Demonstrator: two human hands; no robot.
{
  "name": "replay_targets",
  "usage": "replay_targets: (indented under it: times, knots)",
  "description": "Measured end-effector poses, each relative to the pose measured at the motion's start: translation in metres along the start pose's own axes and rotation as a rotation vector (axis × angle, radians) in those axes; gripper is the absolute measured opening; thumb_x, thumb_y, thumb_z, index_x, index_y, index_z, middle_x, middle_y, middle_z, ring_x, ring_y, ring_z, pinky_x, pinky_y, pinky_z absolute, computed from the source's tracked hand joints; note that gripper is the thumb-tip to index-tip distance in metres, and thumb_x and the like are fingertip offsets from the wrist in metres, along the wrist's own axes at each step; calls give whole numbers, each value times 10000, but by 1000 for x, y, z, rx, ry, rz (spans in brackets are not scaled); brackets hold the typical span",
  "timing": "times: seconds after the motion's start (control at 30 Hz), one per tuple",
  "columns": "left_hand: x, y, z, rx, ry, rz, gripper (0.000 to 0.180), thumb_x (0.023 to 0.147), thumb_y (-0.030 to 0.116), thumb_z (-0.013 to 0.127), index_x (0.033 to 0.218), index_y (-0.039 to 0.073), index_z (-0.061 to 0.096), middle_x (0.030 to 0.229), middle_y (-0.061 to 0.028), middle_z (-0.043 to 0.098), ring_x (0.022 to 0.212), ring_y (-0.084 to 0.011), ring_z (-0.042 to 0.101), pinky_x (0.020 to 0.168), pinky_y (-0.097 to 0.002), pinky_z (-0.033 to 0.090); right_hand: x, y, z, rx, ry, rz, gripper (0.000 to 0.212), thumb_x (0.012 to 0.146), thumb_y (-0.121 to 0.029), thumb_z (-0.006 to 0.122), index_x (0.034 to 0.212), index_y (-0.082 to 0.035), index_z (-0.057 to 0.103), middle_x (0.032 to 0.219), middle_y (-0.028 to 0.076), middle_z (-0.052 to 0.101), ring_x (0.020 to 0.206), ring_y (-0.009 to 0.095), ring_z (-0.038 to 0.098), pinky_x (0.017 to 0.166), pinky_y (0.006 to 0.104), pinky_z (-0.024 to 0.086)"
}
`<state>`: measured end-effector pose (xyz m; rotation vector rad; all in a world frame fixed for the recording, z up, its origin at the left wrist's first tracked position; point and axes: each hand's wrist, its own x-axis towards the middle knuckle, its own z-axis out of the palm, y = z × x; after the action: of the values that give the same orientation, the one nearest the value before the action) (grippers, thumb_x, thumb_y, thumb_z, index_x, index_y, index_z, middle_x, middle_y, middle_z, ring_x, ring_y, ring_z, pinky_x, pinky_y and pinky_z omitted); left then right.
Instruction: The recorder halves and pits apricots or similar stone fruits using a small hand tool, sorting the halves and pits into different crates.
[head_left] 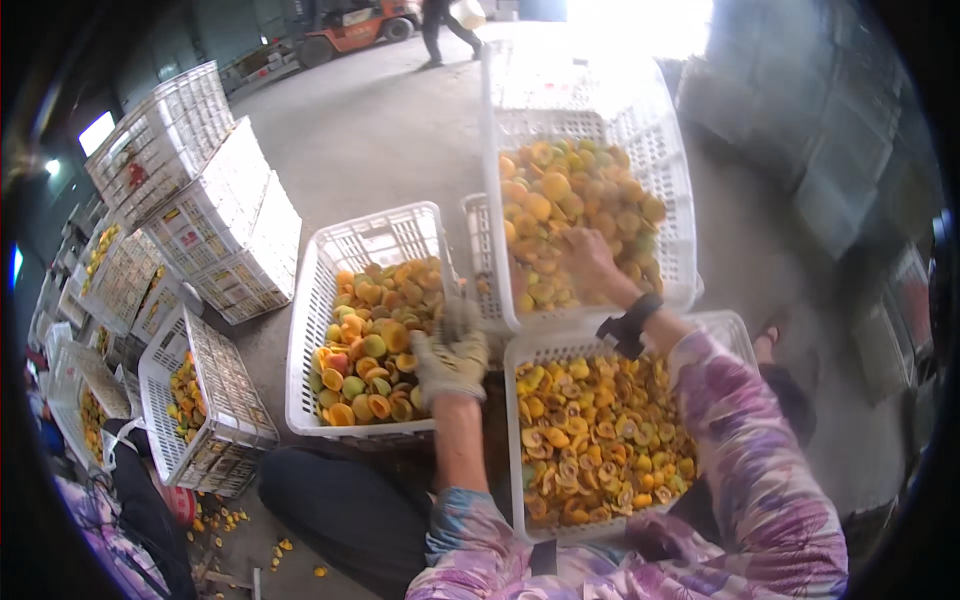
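Note:
My left hand (452, 360), in a pale work glove, is at the right rim of a white slatted crate (300, 375). Its fingers stretch upward, blurred, and I make out nothing held in them. Orange and greenish apricots (375, 325), whole and halved, fill much of that crate. My bare right hand (592, 265), a dark band on its wrist, reaches into a raised, tilted white crate (680, 215) among more apricots (555, 190). Motion smears its fingers. Below that arm, a third white crate (515, 440) holds cut apricot halves (590, 430).
Stacked white crates (215, 215) stand at the left, with a smaller fruit crate (215, 400) before them. Apricot pieces (283, 547) lie on the floor. Another person's sleeve (110, 535) shows at lower left. Far back are an orange forklift (355, 30) and a walking person (440, 28).

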<state>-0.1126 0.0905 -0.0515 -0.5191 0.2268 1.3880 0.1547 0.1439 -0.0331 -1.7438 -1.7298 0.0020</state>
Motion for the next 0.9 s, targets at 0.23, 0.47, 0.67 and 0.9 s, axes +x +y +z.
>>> replay_targets:
  times: [0.23, 0.47, 0.67, 0.9]
  knots:
    - [-4, -48, -17, 192, -88, -170, 381, 1022, 343, 409, 1159, 45, 603, 1097, -125, 679, 1009, -282, 666, 905, -496, 548, 19, -28, 33, -118, 85, -15, 352, 692, -142, 762, 1005, -58, 624, 1122, 216, 557, 954, 368, 614, 770, 440, 505]
    - [-27, -59, -3, 336, 23, -143, 318, 1021, 277, 415, 1088, 35, 611, 1070, -144, 677, 990, -287, 671, 901, -479, 556, 19, -36, 13, -267, -55, -90, 314, 754, -194, 713, 1009, -57, 592, 990, 223, 632, 776, 364, 661, 699, 452, 521]
    - [-26, -85, -17, 363, 13, -254, 343, 1020, 314, 434, 1172, 34, 563, 1067, -139, 651, 998, -278, 641, 923, -479, 536, 32, 61, 2, -147, 205, 48, 273, 792, -193, 680, 1005, -60, 572, 890, 185, 650, 791, 385, 651, 665, 434, 508]
    - [-24, -101, -32, 505, -125, -374, 441, 987, 439, 484, 1277, 108, 498, 1145, -69, 588, 1073, -255, 561, 862, -427, 489, -71, -78, -59, 483, 26, 10, 323, 738, 31, 643, 1040, -46, 560, 857, 203, 608, 817, 403, 602, 675, 430, 483]
